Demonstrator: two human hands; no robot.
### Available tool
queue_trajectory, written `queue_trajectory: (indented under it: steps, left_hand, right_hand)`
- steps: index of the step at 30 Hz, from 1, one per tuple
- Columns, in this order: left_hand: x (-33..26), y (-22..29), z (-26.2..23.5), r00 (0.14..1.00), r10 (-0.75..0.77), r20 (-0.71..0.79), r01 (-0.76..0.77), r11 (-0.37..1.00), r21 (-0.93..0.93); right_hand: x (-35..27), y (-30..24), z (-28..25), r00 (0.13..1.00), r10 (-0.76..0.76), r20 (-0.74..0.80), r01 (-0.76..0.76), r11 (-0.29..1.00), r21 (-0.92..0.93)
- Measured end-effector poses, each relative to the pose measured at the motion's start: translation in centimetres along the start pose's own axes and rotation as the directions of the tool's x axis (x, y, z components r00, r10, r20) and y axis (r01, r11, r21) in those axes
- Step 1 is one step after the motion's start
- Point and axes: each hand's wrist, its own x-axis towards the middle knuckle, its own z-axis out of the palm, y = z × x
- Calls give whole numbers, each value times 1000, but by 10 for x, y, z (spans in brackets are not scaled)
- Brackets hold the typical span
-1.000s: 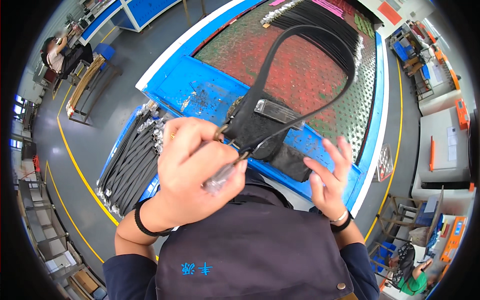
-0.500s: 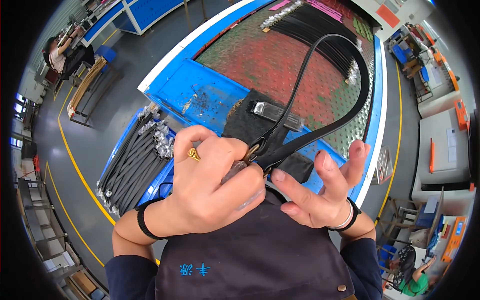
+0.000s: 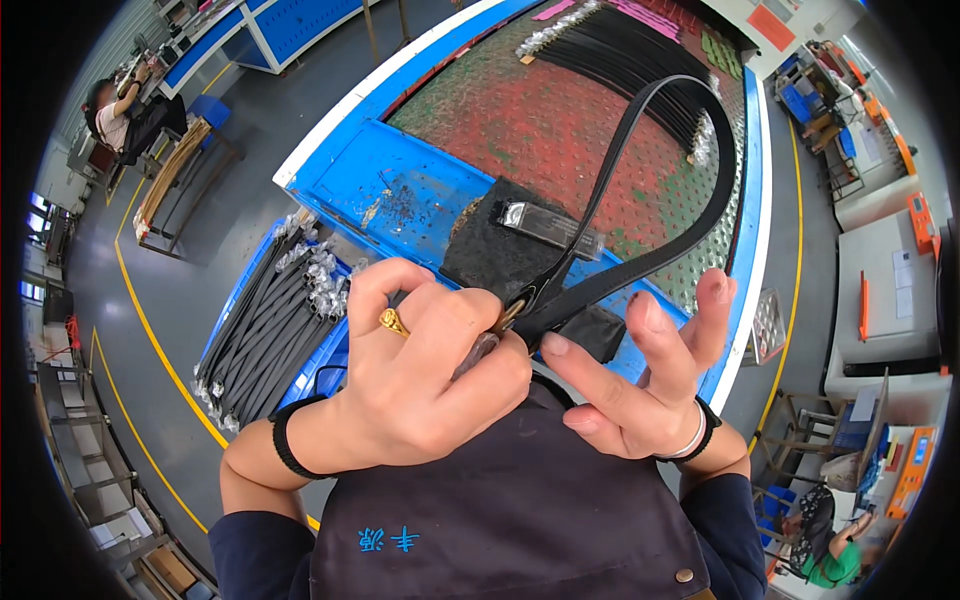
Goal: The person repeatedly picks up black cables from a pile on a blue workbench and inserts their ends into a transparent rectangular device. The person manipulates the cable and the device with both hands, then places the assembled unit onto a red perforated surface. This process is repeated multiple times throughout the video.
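A black strap (image 3: pixel 722 185) stands up in a large loop above the work table. Its two ends come together at a brass-coloured metal ring or clasp (image 3: pixel 510 314). My left hand (image 3: pixel 425 375) is closed around this hardware end, and a bit of clear plastic shows between its fingers. Just to the right is my right hand (image 3: pixel 640 385), fingers spread, with one fingertip against the strap near the metal piece. Behind the hands a dark pad (image 3: pixel 490 245) lies on the table, a small grey block (image 3: pixel 550 228) resting on it. What the left fingertips grip underneath is hidden.
The table has a blue edge (image 3: pixel 340 185) and a worn red-green textured mat (image 3: pixel 480 130). Several black straps (image 3: pixel 620 60) lie in a row at its far end. To my left, a blue bin (image 3: pixel 318 375) holds more, their ends wrapped in plastic. Other people sit farther off.
The strap loop has tipped slightly down and left. Both hands keep nearly the same place and pose, with the left fingers shifted slightly at the metal piece.
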Motion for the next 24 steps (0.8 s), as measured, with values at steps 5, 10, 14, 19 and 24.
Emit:
queue_trajectory:
  steps: [5,10,14,19,24]
  left_hand:
    - [0,0,1,1000,-2,19,2,1000,-7]
    - [-4,-5,0,998,-61,4,61,998,-24]
    - [-5,-19,-5,984,-160,80,170,978,-124]
    - [-2,-30,-15,917,-315,246,376,888,-264]
    - [3,-35,-18,862,-389,324,493,789,-367]
  right_hand:
    - [3,4,-2,1000,11,-16,-8,986,165]
    - [-25,28,7,947,87,-310,28,937,349]
    - [-77,42,22,910,412,43,-413,897,155]
    - [-175,53,87,734,521,436,-515,845,-142]
    - [-168,61,72,753,506,420,-501,855,-132]
